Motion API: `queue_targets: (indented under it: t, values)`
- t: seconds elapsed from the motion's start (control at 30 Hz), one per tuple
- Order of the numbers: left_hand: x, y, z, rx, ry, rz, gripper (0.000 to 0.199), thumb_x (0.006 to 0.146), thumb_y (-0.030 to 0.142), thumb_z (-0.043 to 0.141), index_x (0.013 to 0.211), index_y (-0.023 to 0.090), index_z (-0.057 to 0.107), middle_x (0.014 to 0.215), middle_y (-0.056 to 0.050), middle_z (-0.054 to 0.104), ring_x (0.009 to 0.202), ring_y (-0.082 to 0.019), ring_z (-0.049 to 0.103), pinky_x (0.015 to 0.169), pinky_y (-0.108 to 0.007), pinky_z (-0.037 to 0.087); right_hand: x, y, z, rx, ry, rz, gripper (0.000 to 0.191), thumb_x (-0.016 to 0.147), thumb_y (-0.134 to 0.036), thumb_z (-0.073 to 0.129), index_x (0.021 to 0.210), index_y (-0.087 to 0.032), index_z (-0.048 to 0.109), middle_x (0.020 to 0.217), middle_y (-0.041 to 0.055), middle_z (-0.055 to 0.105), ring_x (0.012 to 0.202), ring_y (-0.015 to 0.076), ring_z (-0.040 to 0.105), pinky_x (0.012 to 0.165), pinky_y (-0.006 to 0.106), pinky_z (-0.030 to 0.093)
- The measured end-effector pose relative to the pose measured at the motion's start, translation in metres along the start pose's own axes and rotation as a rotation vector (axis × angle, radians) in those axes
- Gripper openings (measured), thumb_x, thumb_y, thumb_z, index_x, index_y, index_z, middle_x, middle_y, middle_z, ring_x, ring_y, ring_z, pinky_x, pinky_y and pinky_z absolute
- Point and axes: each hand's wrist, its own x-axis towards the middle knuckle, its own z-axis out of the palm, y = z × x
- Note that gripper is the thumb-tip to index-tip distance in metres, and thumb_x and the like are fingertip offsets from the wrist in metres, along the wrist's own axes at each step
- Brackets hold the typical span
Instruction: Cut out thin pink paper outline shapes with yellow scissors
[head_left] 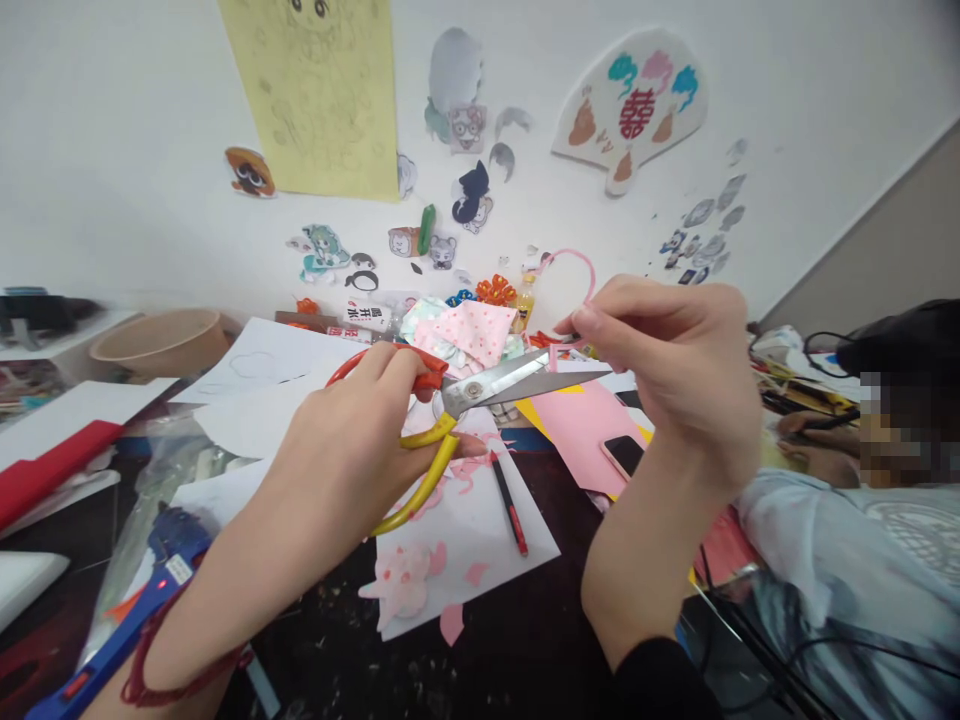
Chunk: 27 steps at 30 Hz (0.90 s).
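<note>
Fingers of the left hand [358, 410] curl around the handles of the scissors [474, 391], blades apart; those of the right hand [675, 370] pinch a pink strip [590, 268] that loops up beyond their tips, its lower part by the blades. Snipping seems in hand; closing the blades calls for a steady pinch

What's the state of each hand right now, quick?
Left hand: closed on the handles of the scissors, blades parted.
Right hand: closed, pinching a curved pink strip between thumb and fingers.
</note>
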Motion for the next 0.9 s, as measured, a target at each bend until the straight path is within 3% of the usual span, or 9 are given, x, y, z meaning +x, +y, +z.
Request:
queue_targets:
  t: [0.27,0.53,0.7,0.9]
  values:
    - [-0.004,-0.006,0.003,-0.02,0.11,0.059,0.042,0.079,0.054,0.074,0.097,0.023,0.051,0.104,-0.005,0.064,0.066,-0.018,0.055,0.054,-0.031,0.032,0.001,0.002,0.006,0.02,0.036,-0.057,0.012,0.081,-0.024,0.08,0.07,-0.025,0.08,0.063,-0.003,0.068,0.061,0.0111,0.06,0.066,0.03,0.052]
    - [-0.004,-0.003,0.002,-0.028,0.121,0.025,0.039,0.083,0.057,0.065,0.095,0.022,0.053,0.102,-0.006,0.065,0.061,-0.017,0.051,0.052,-0.031,0.03,0.0,-0.002,0.009,0.003,0.062,-0.05,0.01,0.081,-0.023,0.081,0.071,-0.023,0.08,0.066,-0.0028,0.07,0.063,0.0114,0.062,0.062,0.029,0.048]
    - [0.0,-0.003,0.0,-0.048,0.117,0.002,0.044,0.086,0.064,0.056,0.095,0.021,0.053,0.108,-0.008,0.065,0.059,-0.016,0.049,0.053,-0.033,0.032,-0.004,-0.008,0.013,-0.047,0.119,-0.051,0.01,0.08,-0.017,0.081,0.074,-0.025,0.08,0.072,-0.0022,0.075,0.07,0.0133,0.067,0.065,0.03,0.051]
    - [0.0,-0.003,-0.002,-0.034,0.137,-0.007,0.048,0.086,0.066,0.057,0.1,0.02,0.055,0.106,-0.008,0.066,0.061,-0.018,0.051,0.055,-0.035,0.034,-0.01,-0.016,0.014,-0.122,0.185,-0.054,0.011,0.079,-0.016,0.081,0.075,-0.026,0.081,0.073,-0.0019,0.077,0.066,0.0124,0.067,0.064,0.029,0.055]
